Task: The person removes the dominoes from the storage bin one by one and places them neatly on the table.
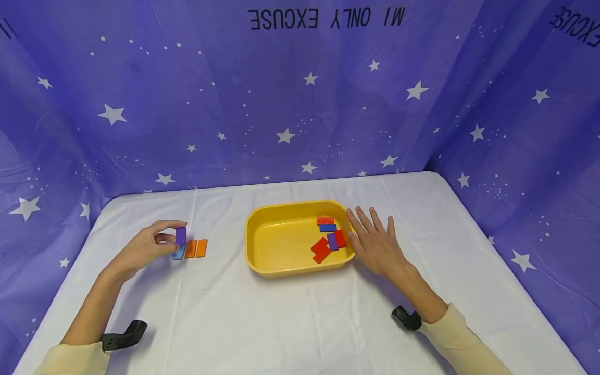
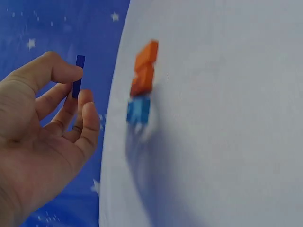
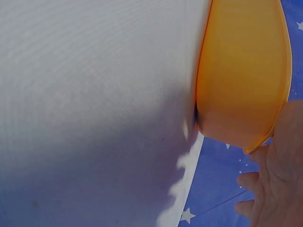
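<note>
My left hand (image 1: 146,249) pinches a small purple rectangular tile (image 1: 180,236) between thumb and fingers. In the left wrist view the purple tile (image 2: 78,77) is seen edge-on, held above the table. Just beneath it, a light blue tile (image 1: 179,253) lies on the cloth, followed to the right by two orange tiles (image 1: 196,248) in a short row. My right hand (image 1: 378,247) has its fingers spread, at the right end of a yellow tray (image 1: 276,268). In the right wrist view its fingers are by the rim of the yellow tray (image 3: 241,71).
Inside the tray's right side lie several red tiles (image 1: 321,254), a blue tile (image 1: 327,228) and another purple tile (image 1: 333,241). A white cloth (image 1: 225,317) covers the table. Purple star-printed curtains (image 1: 281,104) hang behind it and at the sides.
</note>
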Action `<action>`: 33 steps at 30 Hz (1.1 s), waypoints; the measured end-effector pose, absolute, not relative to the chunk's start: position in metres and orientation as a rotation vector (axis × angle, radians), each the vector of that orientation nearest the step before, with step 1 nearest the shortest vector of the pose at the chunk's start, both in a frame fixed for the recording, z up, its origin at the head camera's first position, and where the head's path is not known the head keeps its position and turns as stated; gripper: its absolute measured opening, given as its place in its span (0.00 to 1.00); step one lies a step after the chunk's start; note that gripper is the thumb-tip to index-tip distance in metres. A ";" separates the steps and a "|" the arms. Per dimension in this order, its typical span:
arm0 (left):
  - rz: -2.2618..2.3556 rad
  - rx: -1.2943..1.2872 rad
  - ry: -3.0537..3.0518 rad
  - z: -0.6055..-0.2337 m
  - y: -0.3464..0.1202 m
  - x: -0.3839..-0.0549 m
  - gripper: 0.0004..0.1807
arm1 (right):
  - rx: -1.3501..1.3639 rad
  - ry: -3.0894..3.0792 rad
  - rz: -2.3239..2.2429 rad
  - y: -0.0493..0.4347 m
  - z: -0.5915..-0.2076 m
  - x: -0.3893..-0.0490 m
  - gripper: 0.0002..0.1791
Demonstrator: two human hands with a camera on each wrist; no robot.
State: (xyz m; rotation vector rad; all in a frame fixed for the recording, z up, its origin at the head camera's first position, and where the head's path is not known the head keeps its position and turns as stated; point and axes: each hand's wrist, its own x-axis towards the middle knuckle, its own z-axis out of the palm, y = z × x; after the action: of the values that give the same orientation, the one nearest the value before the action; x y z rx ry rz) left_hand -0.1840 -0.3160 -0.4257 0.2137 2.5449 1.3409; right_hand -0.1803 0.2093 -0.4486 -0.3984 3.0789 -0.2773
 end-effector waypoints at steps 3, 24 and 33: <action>1.324 0.184 2.568 -0.433 -0.328 -0.182 0.31 | -0.399 3.077 -0.281 0.209 -0.449 -0.180 0.35; 1.124 0.218 2.705 -0.463 -0.360 -0.184 0.29 | -0.399 3.078 -0.277 0.209 -0.451 -0.181 0.35; 1.153 0.246 2.709 -0.466 -0.360 -0.184 0.29 | -0.400 3.081 -0.274 0.210 -0.451 -0.182 0.35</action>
State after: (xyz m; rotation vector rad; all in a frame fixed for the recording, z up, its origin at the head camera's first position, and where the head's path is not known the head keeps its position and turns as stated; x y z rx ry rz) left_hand -0.1838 -0.3601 -0.4656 0.2463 2.7093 1.1534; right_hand -0.1816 0.2097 -0.4513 -0.4003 3.0809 -0.2738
